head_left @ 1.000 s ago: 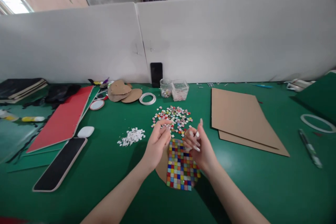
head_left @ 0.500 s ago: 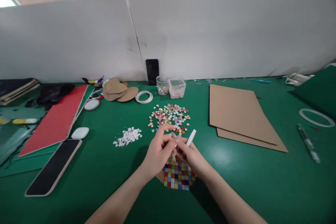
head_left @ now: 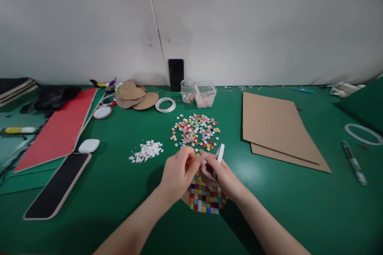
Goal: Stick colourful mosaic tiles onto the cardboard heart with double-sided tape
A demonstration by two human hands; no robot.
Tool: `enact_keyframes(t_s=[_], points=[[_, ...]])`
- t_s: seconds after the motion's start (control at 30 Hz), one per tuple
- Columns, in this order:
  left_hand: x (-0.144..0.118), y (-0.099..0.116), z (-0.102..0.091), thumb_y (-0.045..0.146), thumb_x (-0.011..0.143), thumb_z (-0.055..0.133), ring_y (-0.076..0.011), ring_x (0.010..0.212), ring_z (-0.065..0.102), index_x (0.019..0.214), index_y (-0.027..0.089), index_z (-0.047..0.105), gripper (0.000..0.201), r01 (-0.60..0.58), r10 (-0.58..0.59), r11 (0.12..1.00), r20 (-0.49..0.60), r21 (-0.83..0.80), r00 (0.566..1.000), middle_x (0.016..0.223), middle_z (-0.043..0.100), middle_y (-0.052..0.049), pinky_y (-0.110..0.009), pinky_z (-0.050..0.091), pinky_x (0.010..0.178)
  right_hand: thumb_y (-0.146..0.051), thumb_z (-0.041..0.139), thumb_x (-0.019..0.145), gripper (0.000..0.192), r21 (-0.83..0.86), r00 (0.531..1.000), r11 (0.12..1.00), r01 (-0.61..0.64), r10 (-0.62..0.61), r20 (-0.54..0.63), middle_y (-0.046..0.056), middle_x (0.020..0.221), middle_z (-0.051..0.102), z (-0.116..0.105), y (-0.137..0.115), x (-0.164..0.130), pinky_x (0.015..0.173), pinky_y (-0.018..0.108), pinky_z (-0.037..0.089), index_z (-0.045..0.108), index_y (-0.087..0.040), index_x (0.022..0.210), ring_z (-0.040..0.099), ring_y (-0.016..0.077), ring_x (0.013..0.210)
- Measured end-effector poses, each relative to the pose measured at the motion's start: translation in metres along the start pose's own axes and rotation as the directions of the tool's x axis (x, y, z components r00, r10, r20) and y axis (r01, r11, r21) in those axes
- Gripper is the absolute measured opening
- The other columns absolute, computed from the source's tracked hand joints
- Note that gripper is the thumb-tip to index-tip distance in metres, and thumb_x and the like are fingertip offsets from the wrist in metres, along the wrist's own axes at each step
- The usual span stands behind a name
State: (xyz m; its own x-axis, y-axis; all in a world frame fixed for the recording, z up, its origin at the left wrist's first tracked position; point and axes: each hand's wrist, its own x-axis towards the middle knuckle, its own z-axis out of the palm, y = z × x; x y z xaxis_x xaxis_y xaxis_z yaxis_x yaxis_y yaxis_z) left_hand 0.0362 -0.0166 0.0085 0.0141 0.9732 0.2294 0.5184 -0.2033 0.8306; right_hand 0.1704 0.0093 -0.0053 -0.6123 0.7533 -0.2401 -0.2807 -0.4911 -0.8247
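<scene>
Mosaic (head_left: 206, 198) of small coloured squares, glued on a cardboard piece, lies on the green table (head_left: 284, 207) near its front edge, partly under both hands. From the far left: a red board (head_left: 60, 129) lies slanted, a black board (head_left: 56, 185) in front of it, and a white oval object (head_left: 89, 145) between them. Further right sits a small heap of white scraps (head_left: 146, 151). The left hand (head_left: 178, 173) hovers over the mosaic's upper left, fingers curled and pinched together against the right hand's fingertips; whatever they pinch is too small to tell. Behind the hands lies a loose pile of coloured tiles (head_left: 196, 129), and behind that stand two clear tubs (head_left: 199, 93) and a dark phone (head_left: 176, 73) leaning on the white partition. The right hand (head_left: 223, 175) rests over the mosaic's upper right, holding a white tape roll (head_left: 220, 153) upright on edge. Well to the right lie two cardboard sheets (head_left: 278, 127), stacked.
</scene>
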Motion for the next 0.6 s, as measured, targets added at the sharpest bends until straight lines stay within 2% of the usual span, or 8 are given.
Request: enact_keyframes(t_s=[0.07,0.13,0.17,0.23,0.3,0.37,0.47,0.6], points=[[0.0,0.0,-0.003,0.021,0.085,0.044,-0.0082,0.046,0.039,0.069,0.02,0.043,0.016,-0.164,0.15,0.973,0.095,0.161,0.984,0.055,0.043,0.005,-0.022,0.027,0.047,-0.045,0.046,0.084,0.04,-0.018,0.999,0.999,0.036,-0.036,-0.02,-0.009,0.037,0.031,-0.002,0.001,0.002,0.036,0.02,0.02,0.042,-0.02,0.053,0.024,0.0056,0.033],[0.002,-0.001,-0.003,0.019,0.086,0.041,-0.0096,0.048,0.043,0.07,0.02,0.045,0.016,-0.327,0.271,0.9,0.219,0.289,0.938,0.057,0.048,0.003,-0.022,0.028,0.048,-0.048,0.048,0.082,0.037,-0.057,0.995,0.997,0.053,-0.058,-0.082,-0.01,0.038,0.032,-0.003,0.003,0.003,0.035,0.02,0.017,0.043,-0.02,0.058,0.022,0.0051,0.033],[0.003,-0.001,-0.003,0.018,0.085,0.04,-0.0104,0.05,0.045,0.071,0.02,0.046,0.016,-0.397,0.322,0.849,0.255,0.349,0.912,0.058,0.05,0.002,-0.023,0.029,0.048,-0.05,0.05,0.08,0.037,-0.076,0.991,0.996,0.049,-0.058,-0.125,-0.01,0.039,0.032,-0.004,0.004,0.004,0.034,0.02,0.016,0.044,-0.02,0.06,0.022,0.0049,0.033],[0.004,-0.002,0.0,0.017,0.084,0.038,-0.0112,0.05,0.047,0.071,0.019,0.047,0.017,-0.492,0.417,0.746,0.262,0.449,0.871,0.058,0.052,0.001,-0.023,0.03,0.047,-0.054,0.053,0.075,0.038,-0.103,0.978,0.994,0.023,-0.044,-0.205,-0.01,0.042,0.032,-0.005,0.005,0.005,0.034,0.02,0.016,0.044,-0.02,0.061,0.022,0.0051,0.034],[0.005,-0.004,0.003,0.017,0.083,0.037,-0.0112,0.049,0.047,0.07,0.019,0.047,0.016,-0.532,0.488,0.675,0.231,0.512,0.842,0.058,0.052,0.001,-0.022,0.031,0.045,-0.055,0.055,0.073,0.039,-0.126,0.969,0.992,0.016,-0.046,-0.244,-0.009,0.046,0.032,-0.006,0.006,0.005,0.036,0.019,0.019,0.044,-0.02,0.062,0.025,0.0059,0.038],[0.005,-0.007,0.005,0.017,0.083,0.037,-0.0113,0.047,0.048,0.07,0.018,0.046,0.016,-0.543,0.525,0.636,0.209,0.548,0.825,0.057,0.052,0.001,-0.022,0.032,0.043,-0.054,0.055,0.074,0.038,-0.175,0.964,0.982,0.066,-0.109,-0.244,-0.007,0.052,0.035,-0.007,0.008,0.005,0.043,0.02,0.027,0.046,-0.02,0.062,0.031,0.0074,0.046],[0.006,-0.009,0.007,0.017,0.083,0.035,-0.0117,0.047,0.049,0.069,0.017,0.046,0.017,-0.542,0.527,0.607,0.217,0.581,0.822,0.057,0.052,0.001,-0.022,0.034,0.042,-0.05,0.054,0.077,0.034,-0.273,0.951,0.951,0.146,-0.211,-0.226,-0.004,0.061,0.039,-0.01,0.012,0.004,0.055,0.021,0.034,0.049,-0.019,0.064,0.037,0.0102,0.059],[0.005,-0.009,0.007,0.016,0.084,0.031,-0.0115,0.047,0.05,0.07,0.017,0.046,0.02,-0.535,0.502,0.6,0.24,0.594,0.831,0.057,0.051,0.001,-0.022,0.036,0.041,-0.049,0.048,0.082,0.032,-0.321,0.962,0.939,0.124,-0.193,-0.194,-0.005,0.062,0.036,-0.013,0.013,0.004,0.057,0.023,0.033,0.049,-0.02,0.068,0.035,0.0111,0.06]])
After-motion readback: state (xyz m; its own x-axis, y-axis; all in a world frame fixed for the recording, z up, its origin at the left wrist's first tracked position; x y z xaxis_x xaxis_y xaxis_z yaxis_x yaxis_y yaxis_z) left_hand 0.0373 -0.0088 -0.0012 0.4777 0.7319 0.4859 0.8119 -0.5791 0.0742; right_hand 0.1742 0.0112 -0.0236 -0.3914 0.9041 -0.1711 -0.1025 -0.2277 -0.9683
